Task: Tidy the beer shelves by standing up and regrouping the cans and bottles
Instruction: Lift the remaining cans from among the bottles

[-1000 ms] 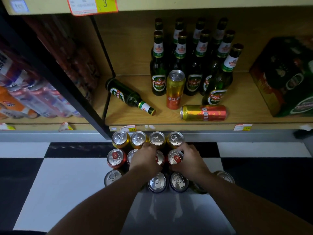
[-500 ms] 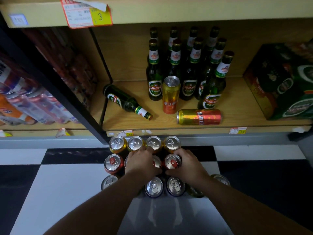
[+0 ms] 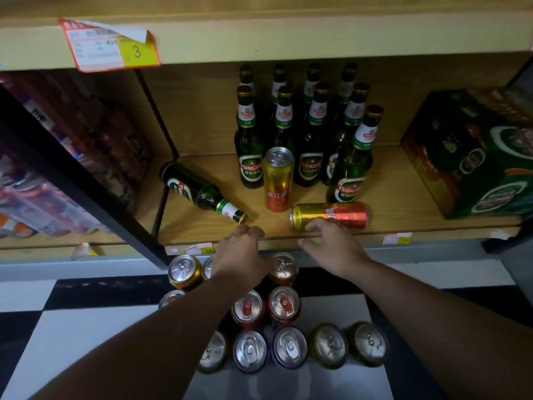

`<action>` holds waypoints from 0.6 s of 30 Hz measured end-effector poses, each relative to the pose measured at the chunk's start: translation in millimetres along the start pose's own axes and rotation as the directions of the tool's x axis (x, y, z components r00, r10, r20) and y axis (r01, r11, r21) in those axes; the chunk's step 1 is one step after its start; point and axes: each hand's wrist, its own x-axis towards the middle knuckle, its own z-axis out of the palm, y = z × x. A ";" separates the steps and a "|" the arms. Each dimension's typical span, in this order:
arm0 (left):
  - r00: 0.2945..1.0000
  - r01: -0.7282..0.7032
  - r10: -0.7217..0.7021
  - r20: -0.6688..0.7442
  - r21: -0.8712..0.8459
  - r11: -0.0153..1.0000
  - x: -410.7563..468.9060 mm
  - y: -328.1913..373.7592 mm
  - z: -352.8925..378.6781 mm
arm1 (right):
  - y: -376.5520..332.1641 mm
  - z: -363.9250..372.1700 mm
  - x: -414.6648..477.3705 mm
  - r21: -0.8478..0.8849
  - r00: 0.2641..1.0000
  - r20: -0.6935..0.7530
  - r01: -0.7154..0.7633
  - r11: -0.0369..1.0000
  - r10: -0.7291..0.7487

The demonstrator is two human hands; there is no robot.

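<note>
Head camera: our left hand, fingers loosely curled and holding nothing, hangs just short of the fallen bottle on the shelf; our right hand, fingers slightly spread, touches the lying can at the shelf's front edge

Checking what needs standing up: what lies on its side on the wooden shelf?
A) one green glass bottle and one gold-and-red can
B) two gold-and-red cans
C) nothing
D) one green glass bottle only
A: the green glass bottle and a gold-and-red can both lie flat on the wooden shelf.
</note>
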 end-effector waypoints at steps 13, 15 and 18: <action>1.000 0.002 -0.002 0.001 -0.009 1.000 70.7 13.7 7.6 | -7.2 12.4 84.4 -0.621 0.988 0.117 0.149 0.769 -0.097; 1.000 0.009 -0.009 0.003 -0.013 1.000 72.4 11.3 8.4 | -6.6 15.2 89.9 -0.673 0.990 0.127 0.130 0.729 -0.060; 1.000 0.026 -0.026 0.007 -0.008 1.000 72.8 7.6 6.8 | -5.6 13.2 92.2 -0.699 0.991 0.129 0.107 0.707 -0.022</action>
